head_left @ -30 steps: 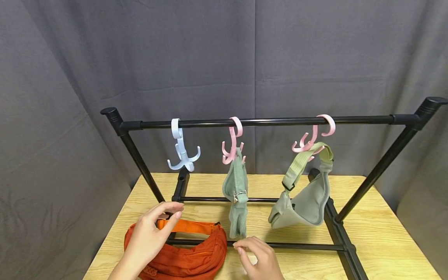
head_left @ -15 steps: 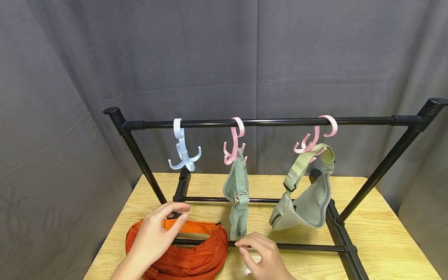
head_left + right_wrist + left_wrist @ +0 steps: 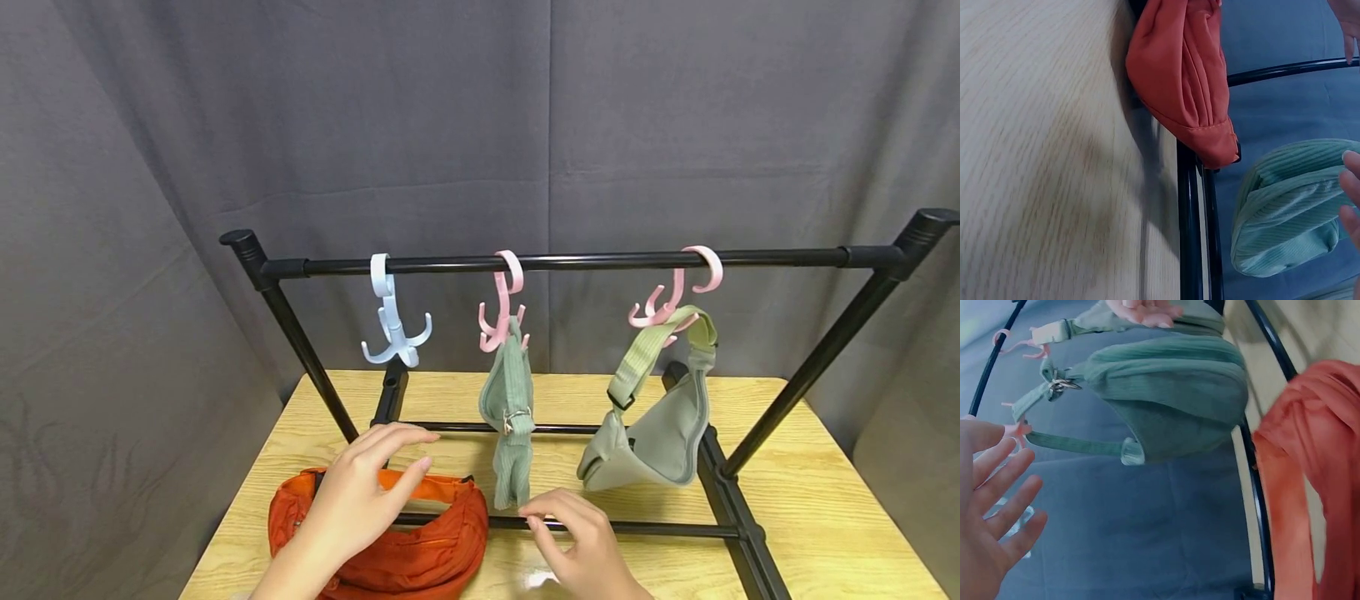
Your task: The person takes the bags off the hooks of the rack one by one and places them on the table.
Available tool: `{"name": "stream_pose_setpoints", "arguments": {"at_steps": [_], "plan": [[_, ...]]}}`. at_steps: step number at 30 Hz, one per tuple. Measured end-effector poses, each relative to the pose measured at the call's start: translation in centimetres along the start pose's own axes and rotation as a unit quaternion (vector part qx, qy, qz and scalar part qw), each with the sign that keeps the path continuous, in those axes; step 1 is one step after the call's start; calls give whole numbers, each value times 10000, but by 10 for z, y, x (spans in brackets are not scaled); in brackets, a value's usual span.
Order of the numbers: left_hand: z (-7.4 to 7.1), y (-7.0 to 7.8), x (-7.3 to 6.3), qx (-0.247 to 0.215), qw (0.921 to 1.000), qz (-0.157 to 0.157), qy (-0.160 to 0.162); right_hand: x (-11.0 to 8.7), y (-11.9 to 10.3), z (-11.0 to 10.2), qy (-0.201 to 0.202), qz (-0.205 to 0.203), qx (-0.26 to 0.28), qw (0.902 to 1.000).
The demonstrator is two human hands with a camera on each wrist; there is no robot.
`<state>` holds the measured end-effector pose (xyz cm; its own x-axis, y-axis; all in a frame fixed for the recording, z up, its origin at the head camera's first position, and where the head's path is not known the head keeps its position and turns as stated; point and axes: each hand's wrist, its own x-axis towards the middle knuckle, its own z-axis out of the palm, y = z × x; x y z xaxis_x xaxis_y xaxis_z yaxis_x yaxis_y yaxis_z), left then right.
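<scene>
My left hand [image 3: 358, 498] hovers over the orange-red waist bag [image 3: 420, 550], fingers relaxed and thumb apart, holding nothing. In the left wrist view its fingers [image 3: 1013, 500] are spread. Near the bottom of the green corduroy bag [image 3: 513, 417] is my right hand [image 3: 577, 542], its fingers loosely bent with nothing between them. That corduroy bag hangs by its strap from a pink hook [image 3: 498, 308]. A pale grey-green bag [image 3: 648, 446] hangs tilted from another pink hook [image 3: 667, 300]. The light blue hook [image 3: 396, 329] bears no bag.
A black rack with a top rail [image 3: 585, 262] and low crossbars [image 3: 645, 529] stands on the wooden table [image 3: 832, 517]. The orange-red bag lies at its front left, overlapping the front crossbar. Grey curtains [image 3: 675, 100] enclose the back and sides.
My left hand has moved right over the orange-red bag, its fingers coming toward the corduroy bag. My right hand has shifted slightly to the right. The hanging bags stay in place.
</scene>
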<state>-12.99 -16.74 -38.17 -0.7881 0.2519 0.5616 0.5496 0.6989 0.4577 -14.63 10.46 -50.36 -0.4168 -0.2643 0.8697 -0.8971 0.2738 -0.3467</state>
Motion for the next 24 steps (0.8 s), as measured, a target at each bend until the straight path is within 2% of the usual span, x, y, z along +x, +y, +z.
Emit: {"name": "stream_pose_setpoints", "arguments": {"at_steps": [8,18,24], "plan": [[4,11,13,-182,9983,537,139,-1,2,0,92,26,41,9999],[7,18,34,40,9908,1285,425,-5,1,1,134,-14,22,9999],[10,21,43,56,9875,1481,530,-7,3,1,191,-34,12,9998]]}}
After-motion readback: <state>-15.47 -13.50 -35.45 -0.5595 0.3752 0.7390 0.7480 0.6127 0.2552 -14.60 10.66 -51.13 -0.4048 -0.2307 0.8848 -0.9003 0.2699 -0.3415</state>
